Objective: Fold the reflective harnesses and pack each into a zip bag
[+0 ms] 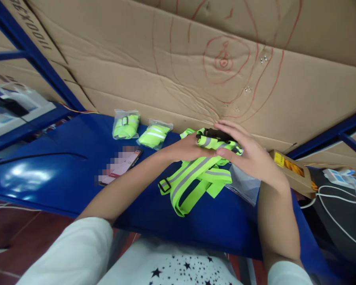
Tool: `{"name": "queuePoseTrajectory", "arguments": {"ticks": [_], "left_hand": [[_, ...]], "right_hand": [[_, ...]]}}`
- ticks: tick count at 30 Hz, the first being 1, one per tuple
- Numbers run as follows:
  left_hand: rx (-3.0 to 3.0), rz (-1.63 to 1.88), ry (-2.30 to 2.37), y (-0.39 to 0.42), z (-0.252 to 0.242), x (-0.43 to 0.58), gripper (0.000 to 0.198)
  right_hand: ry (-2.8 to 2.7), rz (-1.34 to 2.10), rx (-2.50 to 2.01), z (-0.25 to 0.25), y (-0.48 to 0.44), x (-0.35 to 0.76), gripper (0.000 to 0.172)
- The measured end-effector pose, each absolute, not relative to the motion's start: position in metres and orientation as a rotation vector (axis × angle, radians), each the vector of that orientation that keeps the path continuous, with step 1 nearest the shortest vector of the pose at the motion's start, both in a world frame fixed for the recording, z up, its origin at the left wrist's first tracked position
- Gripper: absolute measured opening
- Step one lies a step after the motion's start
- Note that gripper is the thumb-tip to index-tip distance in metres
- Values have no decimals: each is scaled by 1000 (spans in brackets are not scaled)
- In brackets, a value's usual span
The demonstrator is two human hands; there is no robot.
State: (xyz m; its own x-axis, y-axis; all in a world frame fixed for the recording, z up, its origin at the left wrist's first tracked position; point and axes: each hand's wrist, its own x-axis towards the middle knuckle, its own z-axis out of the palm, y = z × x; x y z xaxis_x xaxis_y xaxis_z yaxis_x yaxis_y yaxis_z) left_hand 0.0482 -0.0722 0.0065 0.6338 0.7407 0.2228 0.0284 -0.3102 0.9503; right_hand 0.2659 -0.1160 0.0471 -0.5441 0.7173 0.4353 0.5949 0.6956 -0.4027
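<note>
My left hand [185,149] is closed around the left part of a folded bundle of neon yellow-green reflective straps [192,174]. The right end of that bundle sits between the thumb and long, nearly straight fingers of my right hand [245,154]. A black piece [216,135] lies along the top of the fold. Loose strap loops, with grey reflective stripes, hang below onto the blue table, and a black buckle [165,185] shows at their left. Part of the bundle is hidden behind my left fingers.
Two clear bags [126,126] [154,134] of folded neon straps lie at the back. A phone [120,166] is left of my forearm. Clear plastic bags [245,184] lie beneath my right hand. An open cardboard box [295,174] stands right; a cardboard wall [121,71] rises behind the blue table [62,158].
</note>
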Motion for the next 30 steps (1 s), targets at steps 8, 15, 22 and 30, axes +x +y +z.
{"name": "queuePoseTrajectory", "arguments": {"ticks": [8, 15, 22, 30], "left_hand": [[1928, 879, 716, -76, 8, 46, 48], [1444, 908, 631, -81, -4, 61, 50], [911, 577, 298, -87, -8, 74, 33], [1013, 496, 184, -96, -2, 68, 28]], "right_hand": [[-1889, 1151, -992, 42, -101, 274, 59], [-1714, 936, -1024, 37, -103, 262, 46], [-1635, 501, -1069, 41, -114, 254, 43], [-1862, -187, -998, 42, -127, 257, 23]]}}
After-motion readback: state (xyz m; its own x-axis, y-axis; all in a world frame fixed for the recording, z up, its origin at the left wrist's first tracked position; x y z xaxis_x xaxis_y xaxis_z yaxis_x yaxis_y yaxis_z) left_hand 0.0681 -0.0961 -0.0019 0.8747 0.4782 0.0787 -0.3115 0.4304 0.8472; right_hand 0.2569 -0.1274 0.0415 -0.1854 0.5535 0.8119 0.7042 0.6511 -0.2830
